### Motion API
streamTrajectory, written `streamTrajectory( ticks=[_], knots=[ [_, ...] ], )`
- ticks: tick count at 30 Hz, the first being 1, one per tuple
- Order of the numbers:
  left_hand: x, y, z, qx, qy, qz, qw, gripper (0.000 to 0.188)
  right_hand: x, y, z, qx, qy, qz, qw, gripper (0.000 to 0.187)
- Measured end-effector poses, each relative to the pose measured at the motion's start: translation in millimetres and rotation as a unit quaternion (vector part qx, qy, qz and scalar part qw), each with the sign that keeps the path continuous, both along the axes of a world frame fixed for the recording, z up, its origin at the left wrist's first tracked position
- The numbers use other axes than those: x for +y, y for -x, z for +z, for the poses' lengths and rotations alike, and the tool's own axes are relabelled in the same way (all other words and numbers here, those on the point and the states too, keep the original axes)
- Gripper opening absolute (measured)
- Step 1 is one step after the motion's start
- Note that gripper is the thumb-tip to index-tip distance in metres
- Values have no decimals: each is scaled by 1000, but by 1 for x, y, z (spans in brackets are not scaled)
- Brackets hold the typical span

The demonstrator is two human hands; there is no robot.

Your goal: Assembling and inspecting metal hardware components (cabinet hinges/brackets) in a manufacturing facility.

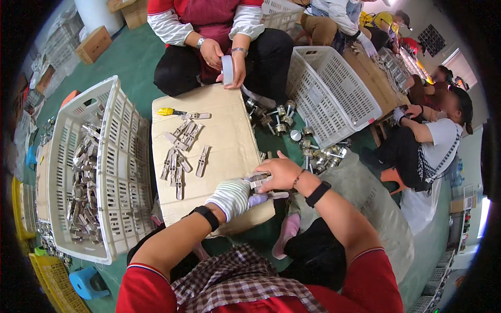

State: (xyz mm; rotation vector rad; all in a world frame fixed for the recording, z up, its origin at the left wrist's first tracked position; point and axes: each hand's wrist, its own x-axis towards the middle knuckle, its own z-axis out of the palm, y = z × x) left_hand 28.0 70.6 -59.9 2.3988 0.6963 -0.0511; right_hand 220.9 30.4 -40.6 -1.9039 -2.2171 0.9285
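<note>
- Left hand (232, 197): gloved, fingers curled in a grip.
- Right hand (282, 173): bare, fingers bent, just beside the left.
- Left forearm (175, 240) and right forearm (342, 216): angled inward.

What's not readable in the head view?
Head: small silver metal piece, partly covered by left grip and right grip.
Head: bottom of white slotted plastic crate, under piled silver metal clips.
Head: yellow plastic crate, bottom left, cut off by picture edge.
</note>
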Motion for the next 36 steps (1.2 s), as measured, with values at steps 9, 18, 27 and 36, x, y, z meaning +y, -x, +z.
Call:
streamTrajectory(
  ticks=[9,18,27,36],
  knots=[
    [20,-12,11,61,28,-20,998,64,31,-17,-14,28,84,11,996,61],
    [53,-23,-28,-28,192,-54,979,53,-4,-8,2,-47,-178,29,983,65],
    [38,-23,10,11,-61,5,998,54,63,-24,7,-16,93,28,995,65],
    [73,-33,-10,70,-25,-9,997,56,75,-32,-2,20,-84,-1,996,62]
  ],
)
